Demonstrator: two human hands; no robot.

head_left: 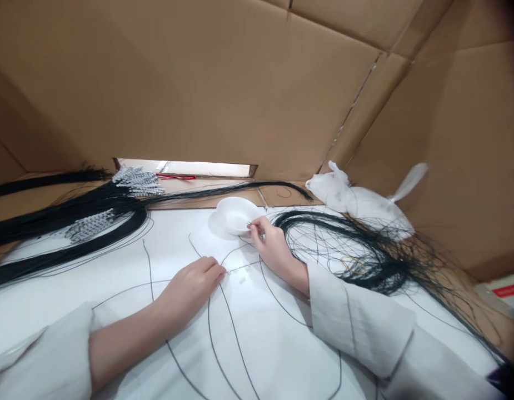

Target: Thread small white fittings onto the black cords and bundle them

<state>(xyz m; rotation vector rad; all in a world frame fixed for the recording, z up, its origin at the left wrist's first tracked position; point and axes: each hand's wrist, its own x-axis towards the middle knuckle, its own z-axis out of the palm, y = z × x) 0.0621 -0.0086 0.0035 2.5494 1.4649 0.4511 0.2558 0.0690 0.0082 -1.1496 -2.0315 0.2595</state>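
Observation:
My left hand (198, 283) is closed in a pinch on a thin black cord (245, 266) above the white tabletop. Small light pieces show on the cord just beyond the fingertips. A small white bowl (236, 214) stands in front of my hands. At its near right rim my right hand (275, 247) is closed, thumb and fingertips pressed together. A tiny brownish thing shows at those fingertips, too small to name. Other loose black cords (235, 328) curve over the tabletop under and around my hands. A small pale piece (242, 280) lies below the cord.
Long bundles of black cord (73, 244) lie at the left, with black-and-white patterned bunches (138, 180) on them. A tangled hank of dark cord (377, 272) and a knotted white plastic bag (360, 203) lie at the right. Cardboard walls (198, 83) enclose the back and sides.

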